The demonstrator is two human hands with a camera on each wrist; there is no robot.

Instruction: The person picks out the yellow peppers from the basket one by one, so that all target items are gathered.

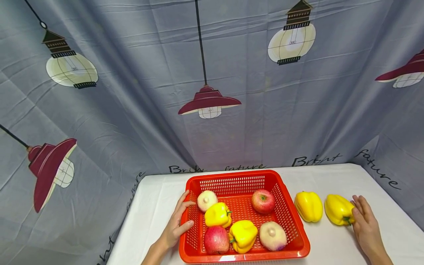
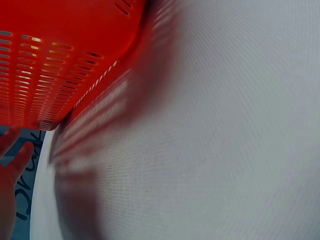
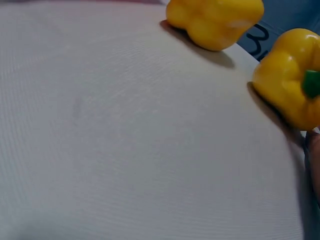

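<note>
A red plastic basket (image 1: 241, 257) stands on the table, and my left hand (image 1: 175, 224) touches its left rim with the fingers spread. In the left wrist view, fingertips (image 2: 22, 152) appear beside the basket's perforated wall (image 2: 50, 65). My right hand (image 1: 366, 222) lies beside a yellow bell pepper (image 1: 338, 209), its fingers extended near the green stem and not wrapped round it. That pepper (image 3: 287, 75) is at the right edge of the right wrist view. A second yellow bell pepper (image 1: 308, 206) sits between it and the basket.
Inside the basket are two red apples, one at the back right (image 1: 263, 201) and one at the front left (image 1: 216, 239), two yellow bell peppers (image 1: 243, 235) and two pale, turnip-like vegetables (image 1: 273, 235). A white cloth (image 1: 155, 198) covers the table; a grey curtain (image 1: 149, 110) hangs behind.
</note>
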